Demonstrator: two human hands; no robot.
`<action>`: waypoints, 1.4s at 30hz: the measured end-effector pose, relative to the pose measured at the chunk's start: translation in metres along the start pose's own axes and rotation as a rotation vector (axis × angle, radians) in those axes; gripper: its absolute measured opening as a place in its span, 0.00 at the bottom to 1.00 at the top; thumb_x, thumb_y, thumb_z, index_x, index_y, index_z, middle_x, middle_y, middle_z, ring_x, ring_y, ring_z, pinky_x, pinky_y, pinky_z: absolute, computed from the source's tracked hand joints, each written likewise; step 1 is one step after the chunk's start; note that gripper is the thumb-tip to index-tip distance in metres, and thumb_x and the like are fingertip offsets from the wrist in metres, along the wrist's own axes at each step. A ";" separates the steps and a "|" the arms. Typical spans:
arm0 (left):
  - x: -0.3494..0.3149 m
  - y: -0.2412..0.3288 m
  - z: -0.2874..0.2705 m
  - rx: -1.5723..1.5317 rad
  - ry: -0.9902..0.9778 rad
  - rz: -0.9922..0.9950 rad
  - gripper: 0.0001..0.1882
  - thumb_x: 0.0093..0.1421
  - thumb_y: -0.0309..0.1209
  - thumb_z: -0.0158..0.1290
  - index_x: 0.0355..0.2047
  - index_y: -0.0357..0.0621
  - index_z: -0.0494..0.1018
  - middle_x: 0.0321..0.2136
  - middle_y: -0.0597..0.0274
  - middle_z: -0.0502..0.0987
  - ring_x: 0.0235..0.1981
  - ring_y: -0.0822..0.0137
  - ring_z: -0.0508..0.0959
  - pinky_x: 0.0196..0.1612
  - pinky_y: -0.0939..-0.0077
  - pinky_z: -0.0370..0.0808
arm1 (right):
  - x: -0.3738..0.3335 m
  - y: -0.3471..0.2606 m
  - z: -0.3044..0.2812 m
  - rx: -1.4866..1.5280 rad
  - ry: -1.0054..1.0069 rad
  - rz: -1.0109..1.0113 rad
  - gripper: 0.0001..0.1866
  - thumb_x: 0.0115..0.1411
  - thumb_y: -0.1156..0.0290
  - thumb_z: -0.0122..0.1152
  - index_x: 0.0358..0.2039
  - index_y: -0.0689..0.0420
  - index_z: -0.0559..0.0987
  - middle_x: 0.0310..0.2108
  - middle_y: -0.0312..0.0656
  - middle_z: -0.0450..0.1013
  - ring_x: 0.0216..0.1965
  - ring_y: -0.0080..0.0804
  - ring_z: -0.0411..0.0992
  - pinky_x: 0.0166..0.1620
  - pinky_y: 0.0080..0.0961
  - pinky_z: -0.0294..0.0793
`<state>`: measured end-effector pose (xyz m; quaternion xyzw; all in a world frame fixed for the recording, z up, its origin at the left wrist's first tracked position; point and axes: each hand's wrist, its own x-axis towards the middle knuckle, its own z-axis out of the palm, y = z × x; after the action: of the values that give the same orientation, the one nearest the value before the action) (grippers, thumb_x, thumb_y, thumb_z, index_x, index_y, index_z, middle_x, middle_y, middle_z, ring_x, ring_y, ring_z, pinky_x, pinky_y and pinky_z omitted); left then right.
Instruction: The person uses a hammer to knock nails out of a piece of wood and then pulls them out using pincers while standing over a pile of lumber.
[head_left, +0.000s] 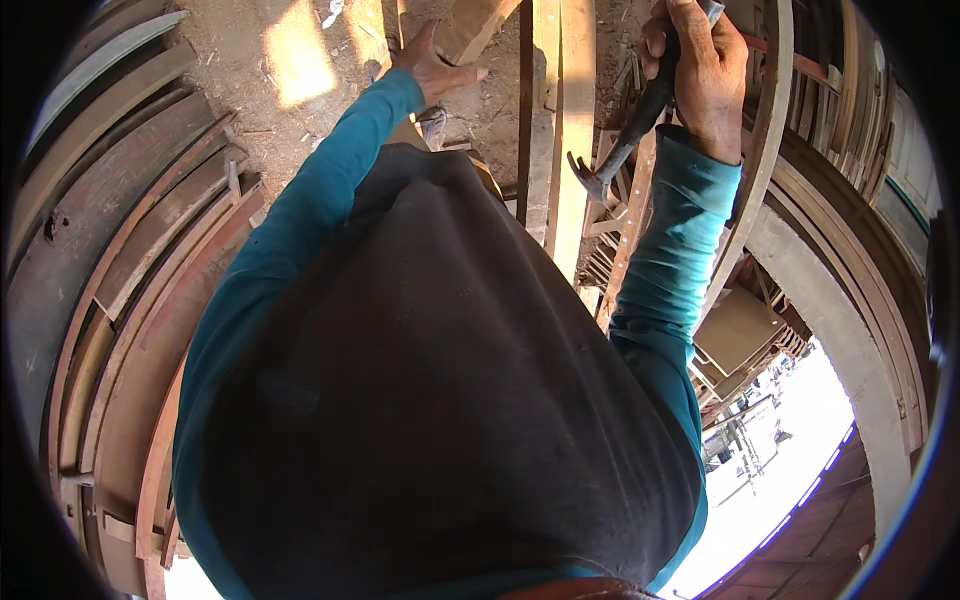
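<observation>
My right hand [708, 75] is wrapped round the dark handle of a claw hammer [640, 125], whose metal head hangs down and to the left. At the upper middle, my left hand [435, 70] has its thumb and fingers spread apart. It lies right against the end of a short wooden piece [470, 28]; whether it bears any of its weight I cannot tell. Between my hands run two long wooden beams side by side, a darker one [537, 130] and a lighter one [572, 130].
Long planks and boards [120, 250] are stacked along the left. More timber [850, 270] stands on the right, with a long plank [765, 130] close beside my right forearm. Wood chips lie scattered on the dusty ground [255, 120]. A foot [432, 128] shows below my left hand.
</observation>
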<state>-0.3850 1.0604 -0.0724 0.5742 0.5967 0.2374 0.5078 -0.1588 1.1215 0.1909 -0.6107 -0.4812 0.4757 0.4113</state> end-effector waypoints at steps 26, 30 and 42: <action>-0.076 0.086 0.056 0.673 -0.607 0.126 0.39 0.52 0.45 0.64 0.62 0.51 0.63 0.46 0.43 0.76 0.47 0.44 0.80 0.48 0.50 0.78 | 0.085 0.035 0.025 -0.401 0.212 -0.332 0.21 0.69 0.57 0.57 0.28 0.63 0.73 0.17 0.39 0.68 0.20 0.27 0.66 0.25 0.28 0.64; -0.082 0.093 0.047 0.611 -0.584 0.142 0.40 0.51 0.47 0.65 0.62 0.52 0.63 0.47 0.43 0.76 0.48 0.44 0.79 0.49 0.47 0.77 | 0.107 0.050 0.036 -0.543 0.355 -0.376 0.21 0.68 0.59 0.58 0.31 0.68 0.74 0.19 0.42 0.68 0.23 0.31 0.66 0.29 0.33 0.65; -0.074 0.109 0.055 0.717 -0.632 0.137 0.37 0.52 0.52 0.62 0.55 0.41 0.70 0.50 0.44 0.76 0.54 0.47 0.76 0.57 0.53 0.72 | 0.057 -0.005 -0.003 0.310 -0.106 0.089 0.11 0.63 0.63 0.64 0.28 0.52 0.73 0.18 0.32 0.66 0.17 0.22 0.65 0.21 0.21 0.65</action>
<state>-0.3015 1.0005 0.0266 0.7951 0.4181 -0.1366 0.4175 -0.1521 1.1784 0.1853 -0.5346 -0.3954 0.5936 0.4533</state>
